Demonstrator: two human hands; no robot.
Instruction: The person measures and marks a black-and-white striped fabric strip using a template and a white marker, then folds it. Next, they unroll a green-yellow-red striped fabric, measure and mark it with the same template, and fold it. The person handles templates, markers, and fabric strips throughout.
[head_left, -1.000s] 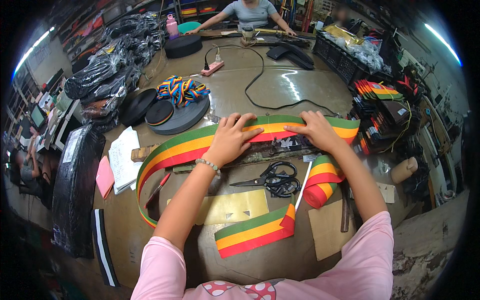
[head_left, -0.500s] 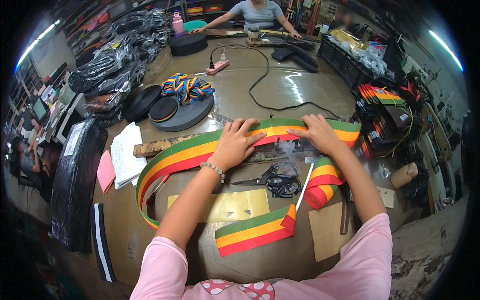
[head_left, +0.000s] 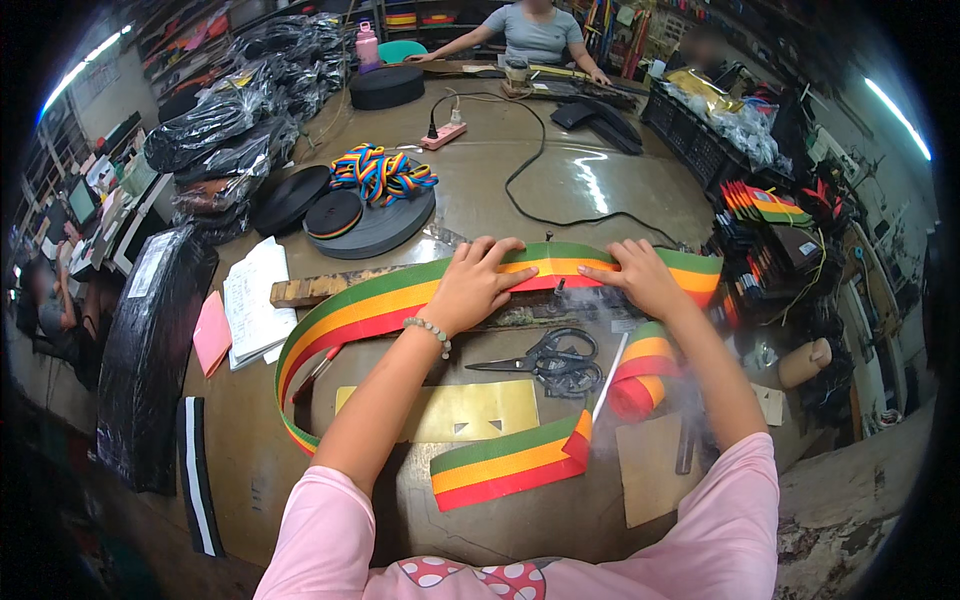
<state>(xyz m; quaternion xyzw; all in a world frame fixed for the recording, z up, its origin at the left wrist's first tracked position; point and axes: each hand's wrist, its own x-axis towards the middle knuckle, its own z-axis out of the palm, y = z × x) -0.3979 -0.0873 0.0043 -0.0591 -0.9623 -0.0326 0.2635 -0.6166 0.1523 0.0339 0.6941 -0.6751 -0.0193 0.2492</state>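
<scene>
A long webbing strap, striped green, yellow and red, runs across a dark metal bar with upright pins. My left hand holds it left of the middle, thumb pointing right along the yellow stripe and fingers over the green edge. My right hand holds it on the other side, thumb pointing left. The strap is flat between my thumbs; the undersides of my hands are hidden. Below the bar lie black-handled scissors. A folded striped piece lies nearer me, and a striped roll sits by my right forearm.
Thin smoke hangs near the right forearm. A yellow plate, papers and webbing rolls lie on the table. A black cable runs from a pink power strip. A co-worker is across the table.
Both hands stay on the strap, with the thumbs slightly shifted right. Smoke has drifted from beside the bar toward the roll and my right forearm. The view has shifted slightly.
</scene>
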